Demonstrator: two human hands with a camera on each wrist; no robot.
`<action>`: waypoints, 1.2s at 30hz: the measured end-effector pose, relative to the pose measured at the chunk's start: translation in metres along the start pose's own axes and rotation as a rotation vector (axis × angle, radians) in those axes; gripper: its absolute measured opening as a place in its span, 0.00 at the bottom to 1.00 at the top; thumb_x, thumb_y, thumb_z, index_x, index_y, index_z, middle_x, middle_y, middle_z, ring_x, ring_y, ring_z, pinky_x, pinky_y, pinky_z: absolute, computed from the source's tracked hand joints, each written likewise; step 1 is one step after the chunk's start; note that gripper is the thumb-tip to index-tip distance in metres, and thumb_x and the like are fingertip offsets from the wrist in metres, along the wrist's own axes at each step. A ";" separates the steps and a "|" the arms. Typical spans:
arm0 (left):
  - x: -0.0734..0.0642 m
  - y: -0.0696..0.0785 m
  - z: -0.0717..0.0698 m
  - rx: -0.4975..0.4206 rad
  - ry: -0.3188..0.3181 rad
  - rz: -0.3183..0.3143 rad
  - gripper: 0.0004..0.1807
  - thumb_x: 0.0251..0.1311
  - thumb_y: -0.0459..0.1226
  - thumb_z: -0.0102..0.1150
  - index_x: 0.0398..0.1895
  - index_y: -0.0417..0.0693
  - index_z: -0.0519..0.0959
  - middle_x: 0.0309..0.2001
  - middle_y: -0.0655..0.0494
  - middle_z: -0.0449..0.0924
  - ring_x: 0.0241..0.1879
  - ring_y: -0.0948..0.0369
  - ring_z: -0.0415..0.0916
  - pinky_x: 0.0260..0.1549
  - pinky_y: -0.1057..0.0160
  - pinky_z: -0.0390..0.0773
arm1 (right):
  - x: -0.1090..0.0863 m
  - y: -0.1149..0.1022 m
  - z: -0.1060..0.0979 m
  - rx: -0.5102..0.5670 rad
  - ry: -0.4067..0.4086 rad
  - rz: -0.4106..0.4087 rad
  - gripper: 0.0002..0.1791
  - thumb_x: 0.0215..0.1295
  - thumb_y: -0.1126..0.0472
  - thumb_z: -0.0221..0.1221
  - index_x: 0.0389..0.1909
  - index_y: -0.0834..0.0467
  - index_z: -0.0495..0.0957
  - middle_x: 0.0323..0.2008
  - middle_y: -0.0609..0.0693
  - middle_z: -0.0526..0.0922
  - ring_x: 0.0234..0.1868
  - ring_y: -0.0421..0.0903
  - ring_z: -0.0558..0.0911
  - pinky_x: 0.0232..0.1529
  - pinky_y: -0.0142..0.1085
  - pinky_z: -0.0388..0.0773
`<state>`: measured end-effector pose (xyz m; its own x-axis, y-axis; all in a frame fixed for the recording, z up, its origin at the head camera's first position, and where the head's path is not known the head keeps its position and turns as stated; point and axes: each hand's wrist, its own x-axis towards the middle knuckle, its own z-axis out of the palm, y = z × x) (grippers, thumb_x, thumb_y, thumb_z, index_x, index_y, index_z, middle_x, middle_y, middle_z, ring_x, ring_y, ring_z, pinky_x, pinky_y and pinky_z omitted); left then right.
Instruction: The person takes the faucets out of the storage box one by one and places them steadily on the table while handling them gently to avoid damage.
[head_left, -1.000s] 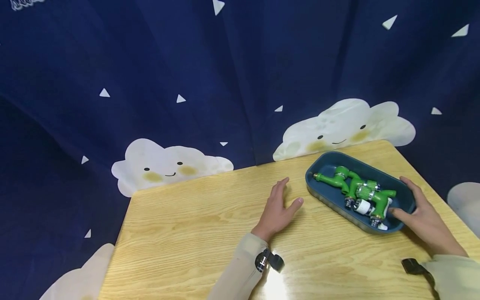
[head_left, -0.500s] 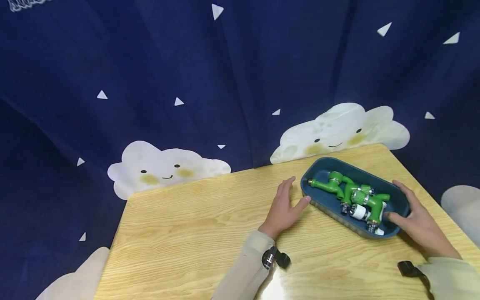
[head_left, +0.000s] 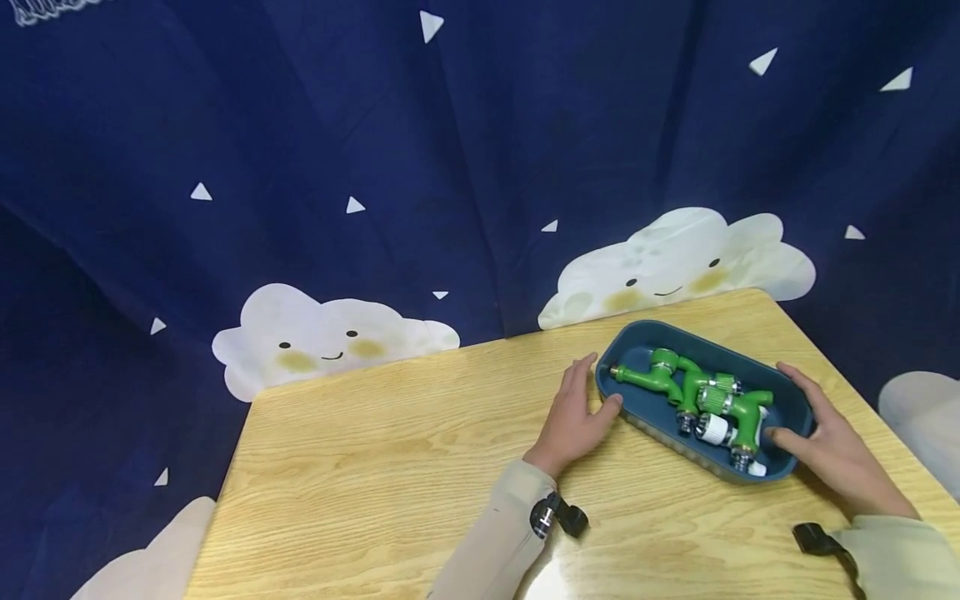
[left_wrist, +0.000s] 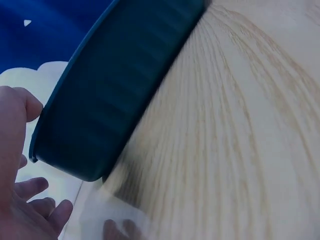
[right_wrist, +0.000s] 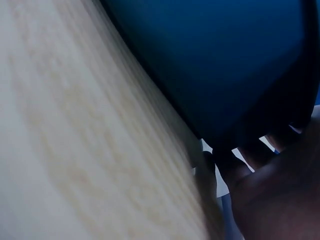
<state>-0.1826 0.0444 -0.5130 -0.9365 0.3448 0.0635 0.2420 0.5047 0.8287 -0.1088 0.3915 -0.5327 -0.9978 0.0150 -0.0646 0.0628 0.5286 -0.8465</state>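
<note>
A dark blue oblong bin [head_left: 722, 354] sits at the right of the table, holding several green faucets [head_left: 648, 380], one with a white knob [head_left: 714, 428]. My right hand [head_left: 843, 450] grips its right end, thumb over the rim and fingers along the outside. In the right wrist view those fingers [right_wrist: 245, 165] lie against the bin's wall [right_wrist: 215, 65]. At the opposite end my left hand [head_left: 570, 423] is spread, thumb and fingertips right at the rim. The left wrist view shows its thumb [left_wrist: 32, 106] at the bin's edge [left_wrist: 100, 100], the other fingers loosely bent.
The bin stands on a light wooden table [head_left: 375, 467]. Behind it hangs a dark blue curtain [head_left: 337, 125] with white clouds [head_left: 690, 258] and triangles. Each sleeve carries a black wrist mount [head_left: 555, 515]. The table's right edge runs close beside my right hand.
My left hand has moved right, up to the bin's left end. The bin, with my right hand on it, has shifted slightly left and nearer in the head view, which has also shifted a little.
</note>
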 end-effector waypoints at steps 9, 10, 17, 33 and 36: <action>0.002 0.005 0.004 -0.094 0.005 -0.022 0.39 0.69 0.46 0.50 0.83 0.59 0.53 0.79 0.57 0.61 0.73 0.56 0.68 0.70 0.57 0.72 | -0.002 0.003 0.001 -0.050 0.018 -0.037 0.51 0.72 0.56 0.59 0.84 0.34 0.37 0.82 0.69 0.43 0.61 0.12 0.52 0.62 0.12 0.45; 0.003 0.005 0.004 -0.115 0.009 -0.026 0.39 0.69 0.45 0.51 0.82 0.58 0.54 0.78 0.56 0.61 0.73 0.57 0.69 0.70 0.60 0.72 | -0.002 0.003 0.000 -0.057 0.019 -0.040 0.51 0.72 0.56 0.59 0.84 0.34 0.37 0.82 0.69 0.44 0.56 0.10 0.53 0.55 0.09 0.46; 0.003 0.003 0.007 -0.188 0.033 -0.044 0.39 0.66 0.41 0.50 0.82 0.49 0.56 0.77 0.53 0.64 0.73 0.59 0.69 0.70 0.65 0.71 | -0.001 0.001 0.000 -0.036 0.017 -0.073 0.50 0.71 0.59 0.61 0.84 0.35 0.41 0.79 0.41 0.53 0.56 0.14 0.59 0.51 0.08 0.54; 0.002 0.007 0.010 -0.204 0.034 -0.126 0.41 0.63 0.42 0.51 0.82 0.51 0.56 0.78 0.52 0.65 0.75 0.60 0.65 0.73 0.59 0.68 | 0.001 0.002 -0.001 -0.019 0.001 -0.093 0.50 0.71 0.61 0.60 0.84 0.37 0.42 0.75 0.37 0.57 0.56 0.15 0.62 0.47 0.10 0.61; 0.000 0.007 0.010 -0.203 0.034 -0.126 0.41 0.64 0.41 0.50 0.82 0.51 0.56 0.79 0.52 0.64 0.76 0.59 0.65 0.74 0.58 0.67 | 0.001 0.003 -0.001 0.000 -0.002 -0.095 0.50 0.71 0.61 0.60 0.84 0.37 0.42 0.69 0.30 0.58 0.54 0.16 0.64 0.45 0.11 0.64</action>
<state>-0.1787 0.0563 -0.5127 -0.9649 0.2607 -0.0313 0.0702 0.3709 0.9260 -0.1100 0.3941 -0.5347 -0.9992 -0.0366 0.0152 -0.0323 0.5280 -0.8486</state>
